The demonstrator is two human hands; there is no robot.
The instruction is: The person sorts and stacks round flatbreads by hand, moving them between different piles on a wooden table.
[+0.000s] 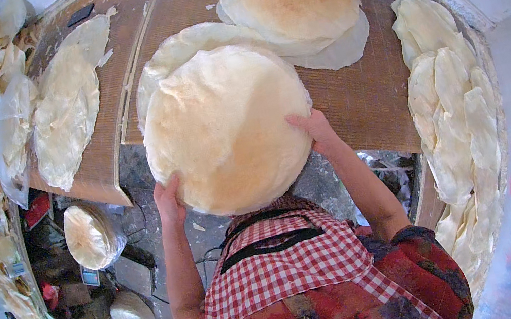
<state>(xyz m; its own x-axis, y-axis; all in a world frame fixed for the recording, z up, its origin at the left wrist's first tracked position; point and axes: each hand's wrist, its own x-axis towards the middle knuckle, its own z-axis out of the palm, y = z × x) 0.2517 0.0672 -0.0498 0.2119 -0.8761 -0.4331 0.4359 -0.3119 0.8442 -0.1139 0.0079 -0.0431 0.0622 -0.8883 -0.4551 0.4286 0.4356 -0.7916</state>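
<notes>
A large round flatbread [229, 128], apparently the top of a stack, is held up in front of the checked apron. My left hand [170, 199] grips its lower left edge, with the thumb on top. My right hand [313, 130] holds its right edge the same way, and the fingers underneath are hidden. Behind it, another pale flatbread [203, 35] shows along the upper left. Farther back on the brown table [353, 101] lies a pile of round flatbreads [299, 3], the top one browned in the middle.
Overlapping flatbreads [452, 114] line the right side. More flatbreads [67, 110] lie on the left board [100, 151], beside a clear plastic bag [8, 152]. A small dark flat object [80, 15] lies at the back left. Below left stand a bread stack [90, 237] and a scale [132, 276].
</notes>
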